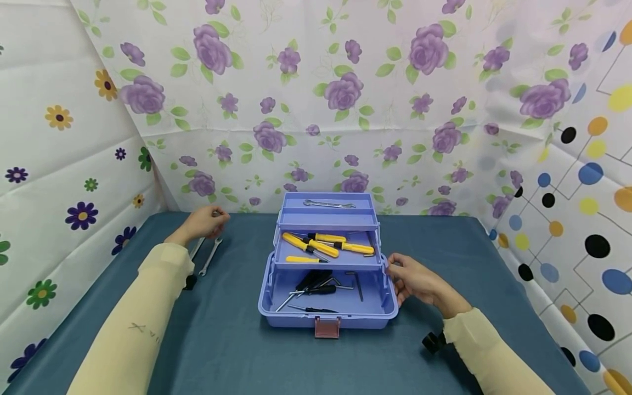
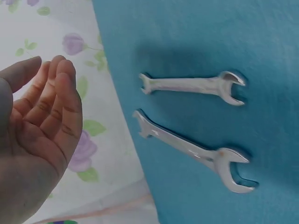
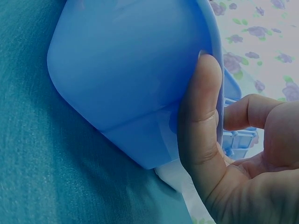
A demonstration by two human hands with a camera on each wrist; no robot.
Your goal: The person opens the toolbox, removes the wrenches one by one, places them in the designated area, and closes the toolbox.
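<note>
A blue-violet toolbox (image 1: 276, 321) stands unfolded on the table, its stepped trays raised. My right hand (image 1: 418, 281) grips its right side; in the right wrist view the thumb and a finger pinch the rim of the side wall (image 3: 131, 74). Off to the left, my left hand (image 1: 204, 224) hovers with loosely curled fingers and nothing in them. Below it lie two silver open-end wrenches, an upper wrench (image 2: 187, 85) and a lower wrench (image 2: 187, 147) in the left wrist view. Another wrench (image 1: 329, 204) rests in the top tray.
Yellow-handled screwdrivers (image 1: 323, 248) fill the middle tray (image 1: 283, 265). Black-handled screwdrivers (image 1: 321, 289) and hex keys (image 1: 357, 286) lie in the bottom. A reddish latch (image 1: 327, 328) hangs at the front. Patterned cloth walls border the teal tabletop (image 1: 222, 340).
</note>
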